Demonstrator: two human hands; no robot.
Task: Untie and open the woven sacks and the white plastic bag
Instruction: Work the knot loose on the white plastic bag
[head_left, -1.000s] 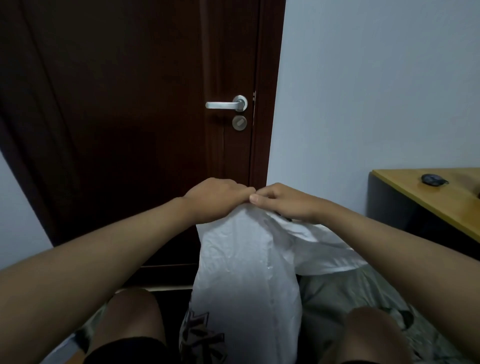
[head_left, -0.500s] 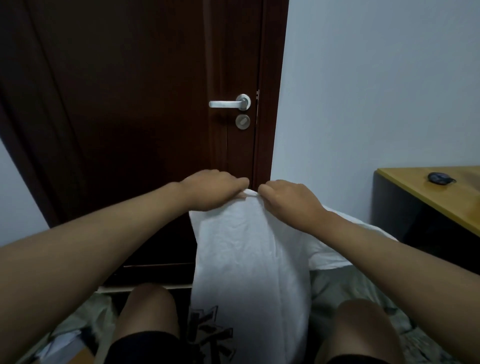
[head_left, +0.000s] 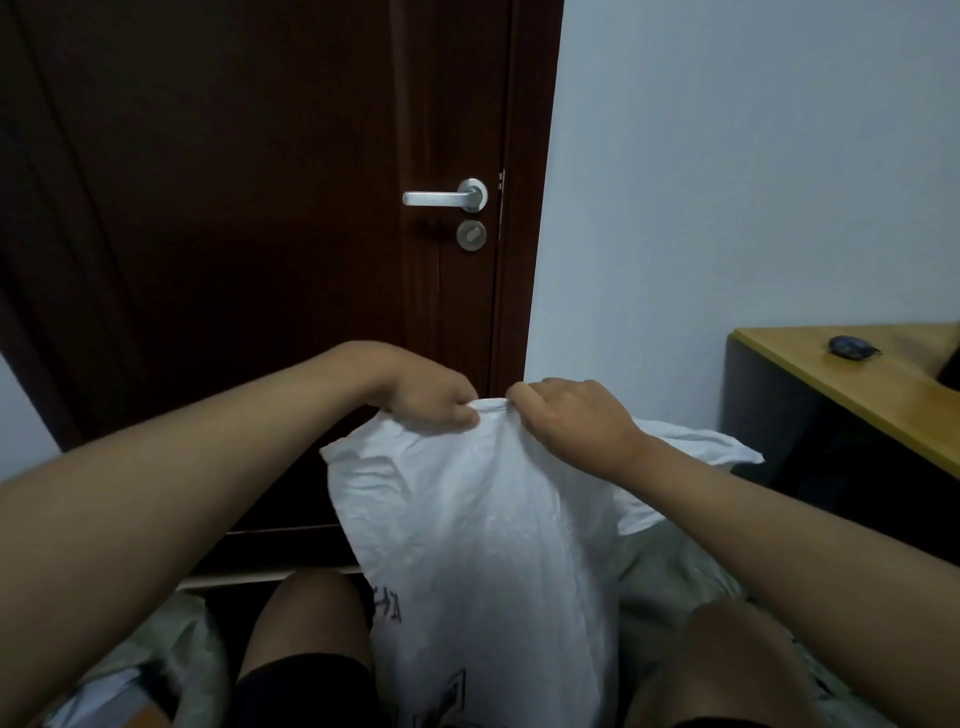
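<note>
Hands meet at frame centre, both clamped on the top edge of the white plastic bag (head_left: 478, 530). Left hand (head_left: 415, 395) is closed on the bunched rim from about 10 o'clock of the bag mouth; right hand (head_left: 566, 415) is pinched shut on the same rim from about 2 o'clock, knuckles nearly touching. The bag is held up between the knees (head_left: 311, 623), hanging slack below the grip, with dark printed characters low on its front. One loose flap spreads toward 3 o'clock, near the desk (head_left: 852, 395). A small dark object (head_left: 849, 347) lies on the desk top. Door (head_left: 260, 208) with metal handle (head_left: 447, 196) is seen at 12 o'clock.

Handling is judged as light, thin, soft film, crinkled and probably slippery, easily torn if yanked. Hold is best taken on the two opposing rim layers close to the gathered top, then pulled apart sideways. Whether a knot remains under the fingers cannot be told. Grey crumpled material, possibly a woven sack (head_left: 675, 582), is seen behind the bag.
</note>
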